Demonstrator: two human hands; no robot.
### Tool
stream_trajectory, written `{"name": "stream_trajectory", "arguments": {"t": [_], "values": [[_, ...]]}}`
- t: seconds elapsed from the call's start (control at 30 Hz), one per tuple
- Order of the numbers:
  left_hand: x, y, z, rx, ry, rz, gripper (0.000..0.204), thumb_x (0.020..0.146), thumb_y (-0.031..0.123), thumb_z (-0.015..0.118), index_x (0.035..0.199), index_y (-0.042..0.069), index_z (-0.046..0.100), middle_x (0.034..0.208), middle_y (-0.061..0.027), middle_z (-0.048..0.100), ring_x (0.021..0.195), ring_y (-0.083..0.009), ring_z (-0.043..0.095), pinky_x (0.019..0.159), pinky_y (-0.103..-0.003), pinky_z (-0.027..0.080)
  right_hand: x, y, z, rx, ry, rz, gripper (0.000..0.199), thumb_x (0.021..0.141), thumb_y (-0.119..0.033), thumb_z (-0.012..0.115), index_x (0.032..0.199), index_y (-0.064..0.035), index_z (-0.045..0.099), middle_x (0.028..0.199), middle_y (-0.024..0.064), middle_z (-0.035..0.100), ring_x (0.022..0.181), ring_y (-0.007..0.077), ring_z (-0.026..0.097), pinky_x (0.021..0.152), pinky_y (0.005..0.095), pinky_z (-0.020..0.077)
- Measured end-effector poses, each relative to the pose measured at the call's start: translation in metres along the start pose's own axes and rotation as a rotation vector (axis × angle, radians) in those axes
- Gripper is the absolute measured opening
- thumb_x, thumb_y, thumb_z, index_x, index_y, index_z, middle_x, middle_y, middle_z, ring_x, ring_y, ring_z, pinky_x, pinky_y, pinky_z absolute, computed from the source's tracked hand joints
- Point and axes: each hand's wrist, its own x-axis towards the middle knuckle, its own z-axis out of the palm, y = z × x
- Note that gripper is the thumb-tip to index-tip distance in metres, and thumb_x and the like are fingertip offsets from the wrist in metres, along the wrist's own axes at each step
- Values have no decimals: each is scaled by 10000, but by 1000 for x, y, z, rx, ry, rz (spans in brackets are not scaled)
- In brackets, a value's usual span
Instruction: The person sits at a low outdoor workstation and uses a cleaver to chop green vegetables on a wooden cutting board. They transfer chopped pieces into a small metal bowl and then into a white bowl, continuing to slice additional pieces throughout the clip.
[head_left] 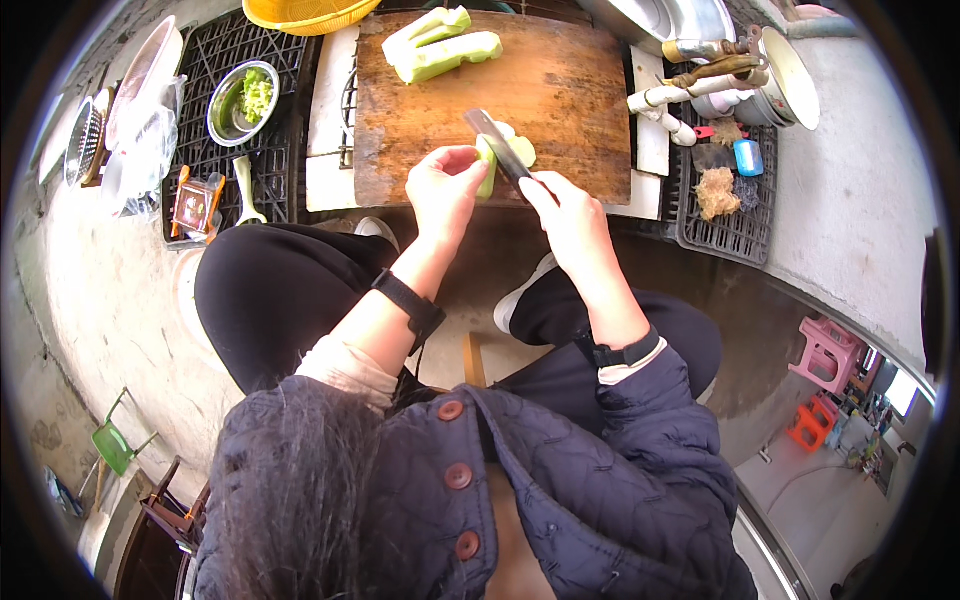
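My right hand is closed round the handle of a kitchen knife, its dark blade slanting up to the left. My left hand pinches a piece of pale green peeled stem, which looks like celtuce, on the near part of the wooden cutting board. The blade lies over the cut pieces, beside my left fingertips; whether it is cutting into one is hard to tell. A pale cut slice shows just right of the blade. Several longer peeled stems lie at the board's far left.
Left of the board, a metal bowl with chopped green bits stands on a black crate, near a pale-handled tool and an orange-framed item. A yellow basket sits behind. Pipes and a tap jut in at right, above scrubbers.
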Motion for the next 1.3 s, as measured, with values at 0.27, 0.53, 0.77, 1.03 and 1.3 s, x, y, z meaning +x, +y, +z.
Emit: {"name": "stream_trajectory", "arguments": {"t": [0.27,0.53,0.77,1.03,1.3], "values": [[0,-2,0,-22,-11,-21,239,846,80,833,1044,-29,753,952,-60,755,852,-108,685,821,-255,548,-9,-10,-10,83,12,35,355,1006,-370,662,1176,-66,734,637,-19,532,538,76,481,518,273,400],[0,-1,0,12,-11,-41,238,846,87,833,1040,-27,759,954,-64,760,850,-107,686,816,-253,548,-11,-13,-17,-20,-46,56,337,1016,-358,643,1159,-63,721,761,100,618,717,219,602,676,347,486],[0,-2,0,10,18,3,256,823,134,828,1010,-29,767,903,-89,772,831,-122,711,808,-276,568,-2,-2,2,-36,24,-54,337,1008,-355,661,1166,-64,724,718,96,639,630,176,601,647,336,496],[1,-4,0,-14,-6,-25,238,844,72,830,1043,-35,755,981,-74,762,870,-118,694,831,-256,550,-9,-8,-11,70,0,27,328,1012,-363,654,1139,-72,736,629,-19,527,544,76,491,516,273,404],[0,-1,-1,19,-9,-40,240,845,80,836,1044,-31,759,958,-71,763,858,-113,691,820,-254,550,-8,-7,-17,20,-47,23,333,1013,-362,653,1139,-65,732,628,1,527,571,93,511,558,296,422]]}}
